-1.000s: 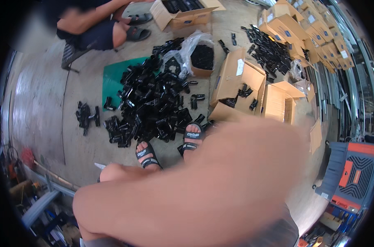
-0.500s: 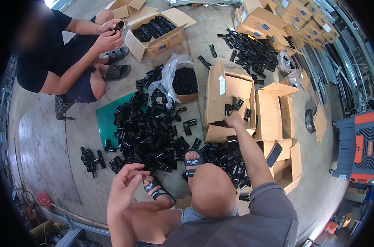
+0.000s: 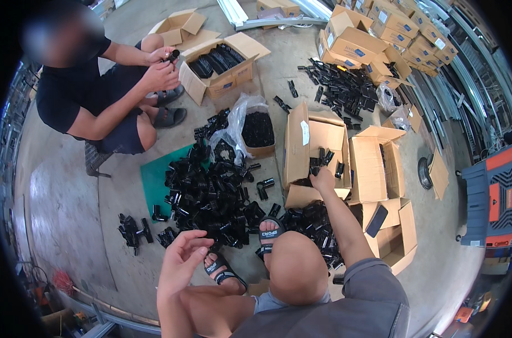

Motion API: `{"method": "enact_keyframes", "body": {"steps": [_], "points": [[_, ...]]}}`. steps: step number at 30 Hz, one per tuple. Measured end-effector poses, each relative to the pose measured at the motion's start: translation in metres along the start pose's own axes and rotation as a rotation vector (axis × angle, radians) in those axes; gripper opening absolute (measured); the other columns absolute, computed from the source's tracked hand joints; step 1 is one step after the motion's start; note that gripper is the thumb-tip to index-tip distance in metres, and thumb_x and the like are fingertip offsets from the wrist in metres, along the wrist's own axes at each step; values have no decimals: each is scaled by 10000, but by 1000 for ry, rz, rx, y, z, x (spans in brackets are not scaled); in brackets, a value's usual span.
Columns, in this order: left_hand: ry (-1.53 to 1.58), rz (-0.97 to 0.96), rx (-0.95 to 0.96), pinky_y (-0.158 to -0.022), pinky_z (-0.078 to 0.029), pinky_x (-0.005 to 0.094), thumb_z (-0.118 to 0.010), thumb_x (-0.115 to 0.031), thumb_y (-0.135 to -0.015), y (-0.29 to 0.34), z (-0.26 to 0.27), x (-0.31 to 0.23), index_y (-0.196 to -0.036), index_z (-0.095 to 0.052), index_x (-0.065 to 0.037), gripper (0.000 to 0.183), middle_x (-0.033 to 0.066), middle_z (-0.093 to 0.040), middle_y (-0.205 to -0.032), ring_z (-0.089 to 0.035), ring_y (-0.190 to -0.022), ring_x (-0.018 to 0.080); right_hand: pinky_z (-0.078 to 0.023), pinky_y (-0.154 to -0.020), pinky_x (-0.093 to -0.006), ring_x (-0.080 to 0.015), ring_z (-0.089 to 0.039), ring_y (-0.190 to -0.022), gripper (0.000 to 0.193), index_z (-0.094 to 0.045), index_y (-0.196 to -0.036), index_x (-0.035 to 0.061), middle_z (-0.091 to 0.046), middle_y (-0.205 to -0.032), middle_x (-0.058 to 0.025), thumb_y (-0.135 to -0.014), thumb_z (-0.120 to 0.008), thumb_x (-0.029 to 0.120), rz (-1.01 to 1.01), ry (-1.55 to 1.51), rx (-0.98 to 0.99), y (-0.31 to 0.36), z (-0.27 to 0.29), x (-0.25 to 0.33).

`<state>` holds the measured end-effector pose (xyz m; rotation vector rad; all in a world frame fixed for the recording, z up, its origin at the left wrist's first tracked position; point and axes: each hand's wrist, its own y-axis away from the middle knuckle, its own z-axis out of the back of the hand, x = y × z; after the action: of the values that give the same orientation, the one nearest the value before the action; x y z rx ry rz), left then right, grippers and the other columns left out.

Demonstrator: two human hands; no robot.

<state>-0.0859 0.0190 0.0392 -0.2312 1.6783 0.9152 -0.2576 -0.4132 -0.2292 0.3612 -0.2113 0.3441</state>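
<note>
My right hand [image 3: 322, 180] reaches into an open cardboard box [image 3: 297, 141] on the right. Its fingers are closed at a black pipe fitting [image 3: 315, 169], partly hidden behind the hand; a few more fittings lie beside it in the box. My left hand [image 3: 182, 260] hovers above my left knee, holding nothing, with fingers loosely bent and thumb apart. Beyond it, a large heap of black pipe fittings [image 3: 208, 194] covers part of a green sheet [image 3: 153, 180]. Another pile of black fittings [image 3: 315, 225] lies between my right foot and the box.
A co-worker at the left handles a black fitting [image 3: 173, 55]. Behind the heap stand a box with a plastic liner [image 3: 237, 125] and a box of black parts [image 3: 233, 79]. A phone [image 3: 376, 220] rests on a box at the right, near a grey-orange case [image 3: 489, 197].
The whole view has shifted slightly, so things sit a little lower and to the right. My right hand stays in the box, my left hand stays raised and loosely bent.
</note>
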Motion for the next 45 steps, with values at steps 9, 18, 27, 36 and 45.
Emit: {"method": "enact_keyframes", "body": {"steps": [9, 18, 27, 36, 45], "points": [[8, -56, 25, -966, -515, 303, -661, -10, -953, 12, 9, 9, -1308, -569, -15, 367, 133, -692, -1179, -646, -1135, 174, -523, -889, -483, -401, -619, -1046, 366, -639, -957, 11, -595, -1098, -215, -756, -844, 238, 120, -160, -154, -4, -29, -9], [33, -96, 23, -919, -513, 278, -677, -13, -937, 13, 5, 11, -1285, -592, -29, 358, 114, -716, -1141, -665, -1091, 166, -497, -668, -383, -245, -609, -705, 357, -568, -841, 33, -621, -736, -98, -775, -850, 242, 105, -566, -358, 19, 9, -15], [-99, -119, 328, -1007, -516, 375, -472, -330, -1090, -5, -38, -8, -1394, -508, 38, 479, 201, -678, -1247, -664, -1154, 260, -544, -745, -303, -159, -670, -838, 332, -596, -1084, 29, -692, -962, -94, -853, -811, 134, 728, -1033, -1, 166, 167, 128], [657, -94, 152, -984, -538, 432, -355, -445, -1099, -5, -29, -39, -1305, -534, -74, 461, 81, -677, -1158, -668, -1112, 235, -551, -915, -395, -305, -662, -1075, 389, -616, -1193, 59, -683, -1138, -94, -814, -699, 49, 1576, -527, -140, 263, 186, 243], [868, -425, 88, -902, -604, 387, -548, -216, -1056, 4, 9, -36, -1303, -554, -79, 282, 66, -676, -1215, -698, -1064, 200, -501, -1043, -420, -306, -629, -1208, 449, -567, -1275, 33, -632, -1277, -139, -847, -700, 56, 1685, -714, -5, 285, 199, 266]]}}
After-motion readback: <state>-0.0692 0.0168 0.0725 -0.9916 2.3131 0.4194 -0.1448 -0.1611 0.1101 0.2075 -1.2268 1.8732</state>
